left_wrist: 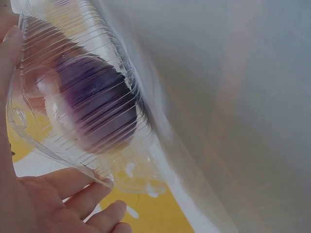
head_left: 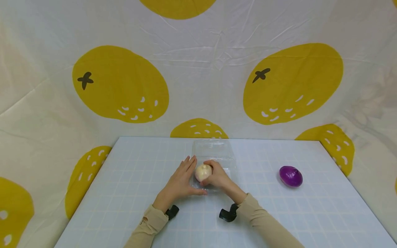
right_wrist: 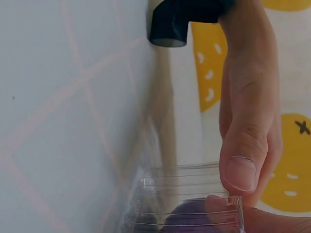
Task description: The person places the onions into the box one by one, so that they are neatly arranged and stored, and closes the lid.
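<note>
A clear plastic clamshell box [head_left: 230, 176] stands with its lid [head_left: 214, 148] folded open toward the back. My right hand [head_left: 218, 176] grips a turnip-like bulb [head_left: 203, 173], cream on top, inside the box. Through the ribbed wall in the left wrist view, the bulb's lower part [left_wrist: 99, 104] looks purple. My left hand [head_left: 180, 181] is spread around the box's near left corner, thumb along the front, long fingers up the left side. The right thumb [right_wrist: 240, 172] reaches over the rim in the right wrist view, hiding part of the grip.
A shiny purple onion [head_left: 291, 176] lies apart on the right side of the pale gridded table [head_left: 124, 206]. Black wrist cameras [head_left: 228, 214] hang under both wrists, close to the tabletop. A curtain printed with yellow fruit [head_left: 121, 84] rises behind the table.
</note>
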Demonstrator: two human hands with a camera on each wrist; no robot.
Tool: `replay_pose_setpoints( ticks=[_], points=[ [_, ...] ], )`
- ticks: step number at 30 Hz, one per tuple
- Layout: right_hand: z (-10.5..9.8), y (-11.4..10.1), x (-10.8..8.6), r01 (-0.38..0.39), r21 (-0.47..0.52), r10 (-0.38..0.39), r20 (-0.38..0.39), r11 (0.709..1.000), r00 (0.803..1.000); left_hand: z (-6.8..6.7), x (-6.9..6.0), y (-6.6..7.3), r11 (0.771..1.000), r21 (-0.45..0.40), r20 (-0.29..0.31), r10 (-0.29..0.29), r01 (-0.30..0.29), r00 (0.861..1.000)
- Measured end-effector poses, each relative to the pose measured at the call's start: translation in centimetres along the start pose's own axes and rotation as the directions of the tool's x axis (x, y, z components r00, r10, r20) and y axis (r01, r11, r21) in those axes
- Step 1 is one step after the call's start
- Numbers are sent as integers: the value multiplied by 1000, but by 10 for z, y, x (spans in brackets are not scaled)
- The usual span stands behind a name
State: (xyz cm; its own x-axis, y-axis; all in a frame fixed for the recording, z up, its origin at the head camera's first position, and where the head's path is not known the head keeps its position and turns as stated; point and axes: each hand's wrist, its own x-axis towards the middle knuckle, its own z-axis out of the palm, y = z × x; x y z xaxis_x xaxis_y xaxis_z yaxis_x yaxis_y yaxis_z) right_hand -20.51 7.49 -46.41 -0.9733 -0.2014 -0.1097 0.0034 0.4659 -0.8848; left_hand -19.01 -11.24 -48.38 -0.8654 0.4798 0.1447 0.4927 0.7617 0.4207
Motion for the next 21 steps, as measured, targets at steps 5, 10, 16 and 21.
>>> replay_pose_setpoints(
  ticks=[5,10,16,21],
  points=[
    [3,3,0,1,-36,-2,-40,999,999,0,0,0,1000,6,2,-4,4,1000],
    [5,2,-1,-10,-42,6,-104,999,995,1,1,0,1000,9,4,-2,2,1000],
    [8,2,-4,-4,25,8,-142,1000,990,2,1,-1,1000,-1,-3,4,-4,1000],
    [11,2,-3,14,13,-11,-159,1000,987,2,1,-1,1000,-4,-8,1,-1,1000]
  ],
)
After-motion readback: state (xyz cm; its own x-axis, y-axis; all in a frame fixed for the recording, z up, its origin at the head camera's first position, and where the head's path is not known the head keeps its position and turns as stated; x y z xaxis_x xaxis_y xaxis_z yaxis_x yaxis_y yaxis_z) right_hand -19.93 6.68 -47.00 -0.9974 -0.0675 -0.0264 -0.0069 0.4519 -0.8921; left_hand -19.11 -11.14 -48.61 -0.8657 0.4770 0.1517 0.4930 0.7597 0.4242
